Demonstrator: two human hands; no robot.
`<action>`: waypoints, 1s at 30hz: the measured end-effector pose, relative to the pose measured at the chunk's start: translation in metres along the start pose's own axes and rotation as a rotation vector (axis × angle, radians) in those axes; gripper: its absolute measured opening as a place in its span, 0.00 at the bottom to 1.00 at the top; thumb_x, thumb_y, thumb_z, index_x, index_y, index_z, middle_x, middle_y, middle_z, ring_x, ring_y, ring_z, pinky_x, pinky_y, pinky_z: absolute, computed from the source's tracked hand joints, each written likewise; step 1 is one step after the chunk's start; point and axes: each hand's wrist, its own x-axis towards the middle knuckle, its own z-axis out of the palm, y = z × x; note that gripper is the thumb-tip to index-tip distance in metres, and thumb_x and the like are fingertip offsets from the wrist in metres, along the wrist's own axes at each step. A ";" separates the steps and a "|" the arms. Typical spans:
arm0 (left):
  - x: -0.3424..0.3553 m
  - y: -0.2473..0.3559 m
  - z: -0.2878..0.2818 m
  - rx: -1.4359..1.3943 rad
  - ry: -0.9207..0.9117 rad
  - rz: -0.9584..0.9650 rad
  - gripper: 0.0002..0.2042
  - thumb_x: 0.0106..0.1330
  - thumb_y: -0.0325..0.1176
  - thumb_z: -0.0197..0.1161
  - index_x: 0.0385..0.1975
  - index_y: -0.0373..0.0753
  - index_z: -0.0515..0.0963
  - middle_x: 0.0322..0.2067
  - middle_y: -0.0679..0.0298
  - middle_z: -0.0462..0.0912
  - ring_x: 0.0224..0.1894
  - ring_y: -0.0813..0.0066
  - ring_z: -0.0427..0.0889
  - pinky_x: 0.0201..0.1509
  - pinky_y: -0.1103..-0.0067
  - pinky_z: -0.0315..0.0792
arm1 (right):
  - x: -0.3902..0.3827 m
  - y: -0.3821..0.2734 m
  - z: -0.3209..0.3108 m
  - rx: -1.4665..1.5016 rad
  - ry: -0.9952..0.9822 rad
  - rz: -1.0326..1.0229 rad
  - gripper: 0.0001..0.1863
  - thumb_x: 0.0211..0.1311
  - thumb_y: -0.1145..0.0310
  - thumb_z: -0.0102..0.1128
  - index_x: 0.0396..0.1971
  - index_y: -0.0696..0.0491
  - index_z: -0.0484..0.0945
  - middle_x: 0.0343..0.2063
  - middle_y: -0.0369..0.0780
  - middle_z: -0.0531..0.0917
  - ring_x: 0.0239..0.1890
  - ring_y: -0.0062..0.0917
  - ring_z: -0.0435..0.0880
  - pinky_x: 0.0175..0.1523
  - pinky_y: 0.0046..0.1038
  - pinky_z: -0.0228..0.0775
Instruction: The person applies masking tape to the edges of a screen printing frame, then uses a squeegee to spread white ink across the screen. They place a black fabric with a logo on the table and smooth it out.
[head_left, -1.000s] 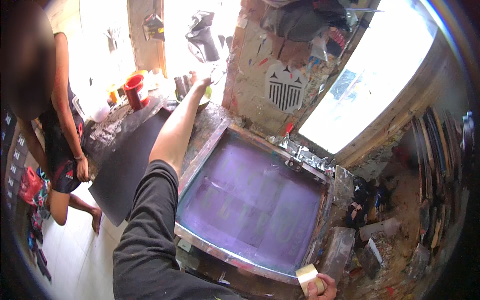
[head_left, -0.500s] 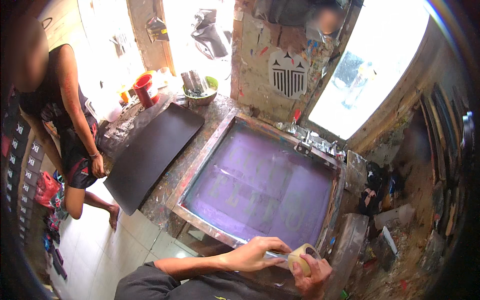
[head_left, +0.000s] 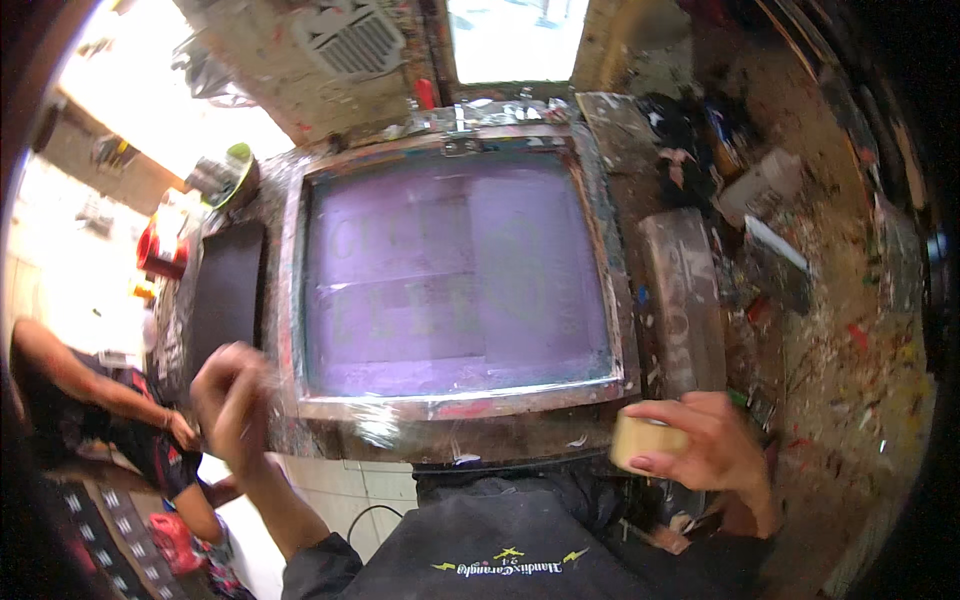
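Clearly, your right hand (head_left: 718, 445) grasps a pale yellow roll of tape (head_left: 646, 443) just off the near right corner of a screen frame (head_left: 455, 407), while your left hand (head_left: 235, 405), blurred beside the near left corner, has thumb and fingers drawn together, though whether they pinch anything cannot be told. Beyond your hands, the frame surrounds a purple mesh (head_left: 450, 270) on the stained bench (head_left: 345, 440), with a metal clamp (head_left: 460, 146) at its far rail, a dark panel (head_left: 228, 285) to its left and a red container (head_left: 163, 250) past that.
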 end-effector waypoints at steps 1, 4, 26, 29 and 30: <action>-0.008 0.009 -0.015 -0.049 -0.009 0.204 0.06 0.64 0.20 0.59 0.25 0.36 0.72 0.26 0.66 0.69 0.27 0.78 0.66 0.31 0.81 0.61 | -0.018 -0.017 -0.014 -0.122 0.082 -0.019 0.25 0.57 0.53 0.76 0.53 0.45 0.83 0.26 0.36 0.81 0.22 0.31 0.79 0.31 0.31 0.72; -0.022 0.017 -0.065 -0.429 -0.164 0.495 0.07 0.69 0.25 0.58 0.28 0.42 0.72 0.24 0.71 0.66 0.29 0.76 0.63 0.43 0.75 0.65 | -0.036 -0.046 -0.027 -0.550 0.460 -0.266 0.15 0.64 0.54 0.68 0.46 0.43 0.80 0.19 0.34 0.76 0.23 0.28 0.77 0.33 0.36 0.72; 0.019 -0.028 -0.018 -0.692 -0.239 0.258 0.04 0.75 0.30 0.58 0.40 0.37 0.77 0.34 0.62 0.72 0.41 0.69 0.74 0.53 0.71 0.70 | -0.023 0.050 0.197 -0.313 0.263 -0.445 0.26 0.66 0.61 0.62 0.64 0.39 0.73 0.19 0.24 0.72 0.23 0.14 0.76 0.29 0.23 0.64; 0.038 -0.037 -0.004 -0.840 -0.444 0.163 0.04 0.72 0.33 0.63 0.40 0.41 0.77 0.37 0.63 0.70 0.47 0.66 0.72 0.56 0.68 0.69 | -0.021 0.051 0.189 -0.205 0.194 -0.439 0.25 0.66 0.53 0.65 0.61 0.45 0.76 0.20 0.26 0.74 0.23 0.16 0.77 0.30 0.23 0.67; 0.045 -0.041 0.010 -0.902 -0.476 0.128 0.05 0.71 0.34 0.63 0.37 0.42 0.77 0.38 0.63 0.70 0.48 0.65 0.72 0.57 0.67 0.69 | -0.015 0.045 0.182 -0.159 0.167 -0.423 0.26 0.66 0.51 0.66 0.59 0.47 0.77 0.21 0.26 0.75 0.23 0.16 0.77 0.30 0.23 0.68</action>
